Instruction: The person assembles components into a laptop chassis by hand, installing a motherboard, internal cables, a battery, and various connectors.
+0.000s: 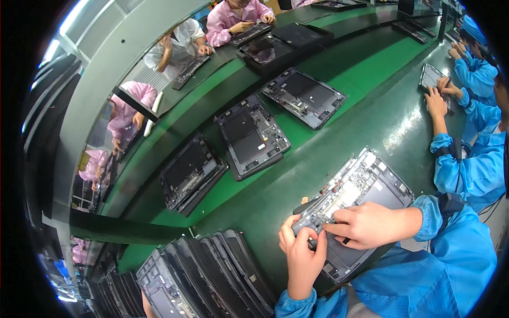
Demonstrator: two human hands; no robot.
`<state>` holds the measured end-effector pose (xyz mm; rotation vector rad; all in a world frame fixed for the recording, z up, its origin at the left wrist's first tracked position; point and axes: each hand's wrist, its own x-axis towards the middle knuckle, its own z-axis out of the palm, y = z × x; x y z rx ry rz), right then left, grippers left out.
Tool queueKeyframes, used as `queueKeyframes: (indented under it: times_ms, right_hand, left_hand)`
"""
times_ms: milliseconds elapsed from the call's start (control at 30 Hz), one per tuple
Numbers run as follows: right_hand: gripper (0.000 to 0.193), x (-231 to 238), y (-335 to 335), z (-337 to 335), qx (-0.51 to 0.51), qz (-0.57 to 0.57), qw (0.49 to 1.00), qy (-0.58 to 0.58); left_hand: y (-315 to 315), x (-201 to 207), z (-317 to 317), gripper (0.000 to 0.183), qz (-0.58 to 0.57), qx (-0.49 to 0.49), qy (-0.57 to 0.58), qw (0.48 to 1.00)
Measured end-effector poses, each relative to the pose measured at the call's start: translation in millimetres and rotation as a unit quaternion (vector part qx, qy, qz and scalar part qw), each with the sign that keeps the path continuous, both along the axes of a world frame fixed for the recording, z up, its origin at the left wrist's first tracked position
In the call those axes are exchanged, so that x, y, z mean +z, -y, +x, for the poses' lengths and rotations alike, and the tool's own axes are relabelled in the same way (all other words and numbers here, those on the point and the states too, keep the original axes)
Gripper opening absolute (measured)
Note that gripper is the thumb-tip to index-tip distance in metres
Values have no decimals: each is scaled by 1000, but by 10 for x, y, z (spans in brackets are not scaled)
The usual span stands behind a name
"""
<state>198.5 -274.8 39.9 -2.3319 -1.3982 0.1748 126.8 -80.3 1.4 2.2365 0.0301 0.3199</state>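
Seemingly, delicate work on small inner parts is under way at the left end of an opened tablet point(366, 191) on the dark green bench point(328, 153). There the left hand point(303, 257) and right hand point(366, 225) curl fingers closely, anything pinched hidden; the next move probably calls for steady fingertips.

Place: electronics assembly workshop
Belt point(366, 74): green, bearing opened tablets point(305, 97) beyond the hands point(366, 225)
Smocks point(474, 172): blue right of hands, pink across the belt
Row point(241, 273): more tablets left of hands
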Motion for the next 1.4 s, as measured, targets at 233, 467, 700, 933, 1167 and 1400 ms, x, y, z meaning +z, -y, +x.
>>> queueKeyframes:
  times_ms: [233,467,700,933,1167,1400]
  right_hand:
    - [56,-142,133,25,10,18,999,34]
    - [41,13,99,404,-27,88,992,-90]
    - [49,-377,-1117,2350,-324,29,930,-171]
    - [55,-584,-1464,2711,-400,-19,853,-336]
    - [22,-807,-1592,2985,-284,117,712,-631]
    - [11,-254,-811,2711,-218,208,739,-602]
  left_hand:
    - [111,-112,45,22,-72,70,22,995]
    - [154,-187,154,23,-65,49,15,997]
    - [250,-250,125,22,-58,68,37,995]
    - [418,-234,188,21,-52,42,55,996]
    - [485,-284,288,21,-52,46,85,994]
    - [592,-300,317,17,-126,46,127,983]
